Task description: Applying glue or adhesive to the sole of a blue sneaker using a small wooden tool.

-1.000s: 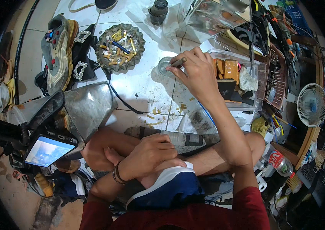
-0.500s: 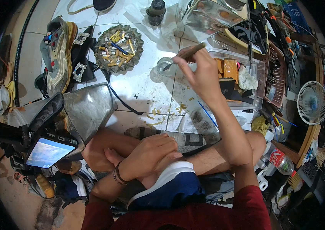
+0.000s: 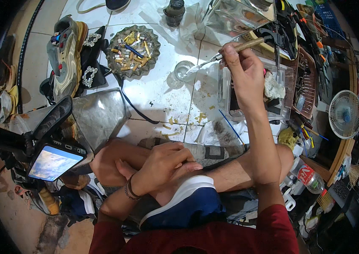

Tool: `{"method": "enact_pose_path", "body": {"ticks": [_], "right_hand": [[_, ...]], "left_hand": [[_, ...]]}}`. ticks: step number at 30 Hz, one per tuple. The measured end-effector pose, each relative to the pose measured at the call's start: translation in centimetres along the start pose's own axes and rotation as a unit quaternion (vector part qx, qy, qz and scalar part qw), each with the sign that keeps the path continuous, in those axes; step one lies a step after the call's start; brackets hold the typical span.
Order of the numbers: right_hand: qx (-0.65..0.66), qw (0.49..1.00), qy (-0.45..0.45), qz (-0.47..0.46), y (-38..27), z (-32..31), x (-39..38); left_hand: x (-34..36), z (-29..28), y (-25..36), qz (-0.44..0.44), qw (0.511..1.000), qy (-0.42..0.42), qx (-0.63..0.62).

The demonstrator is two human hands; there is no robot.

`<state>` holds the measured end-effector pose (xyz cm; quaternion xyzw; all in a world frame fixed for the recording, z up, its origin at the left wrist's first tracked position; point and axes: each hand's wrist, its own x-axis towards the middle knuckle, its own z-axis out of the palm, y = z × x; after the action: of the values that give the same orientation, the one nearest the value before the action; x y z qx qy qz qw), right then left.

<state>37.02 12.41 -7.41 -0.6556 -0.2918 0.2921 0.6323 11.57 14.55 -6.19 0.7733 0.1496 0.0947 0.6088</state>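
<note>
My right hand (image 3: 243,74) grips a slim tool with a wooden handle (image 3: 251,43) and metal shaft. Its tip, with whitish stuff on it, is over the rim of a small clear glass (image 3: 181,70) on the tiles. Beside that hand sits a clear plastic box (image 3: 285,99) of blocks and a white wad. Low in view, my left hand (image 3: 167,163) rests with curled fingers on my bare foot or ankle; what lies under the fingers is hidden. A blue shoe with white sole (image 3: 183,207) is just below it.
A scalloped ashtray (image 3: 154,48), grey sneaker (image 3: 63,59), black jeweled footwear (image 3: 99,59) and dark pot (image 3: 174,12) stand beyond. Left are a metal block (image 3: 97,114) and mounted phone (image 3: 54,163); right, a brown basket (image 3: 308,84), fan (image 3: 345,114) and plastic bottle (image 3: 310,178).
My right hand has moved rightward with the tool, whose shaft has come up from inside the glass to slant out over its rim. My left hand has barely moved.
</note>
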Motion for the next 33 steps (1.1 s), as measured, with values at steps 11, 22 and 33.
{"method": "enact_pose_path", "body": {"ticks": [11,22,33], "right_hand": [[0.102,0.986,0.04,-0.126,-6.0,-0.3,-3.9],[0.181,0.974,0.021,0.137,-2.3,-2.8,-19.0],[0.27,0.952,0.081,0.117,-3.6,2.4,-25.6]], "left_hand": [[0.3,0.5,0.3,-0.057,0.993,0.073,-0.071],[-7.8,3.8,2.0,-0.109,0.989,0.055,-0.083],[-12.0,5.9,5.8,-0.224,0.942,-0.009,-0.25]]}}
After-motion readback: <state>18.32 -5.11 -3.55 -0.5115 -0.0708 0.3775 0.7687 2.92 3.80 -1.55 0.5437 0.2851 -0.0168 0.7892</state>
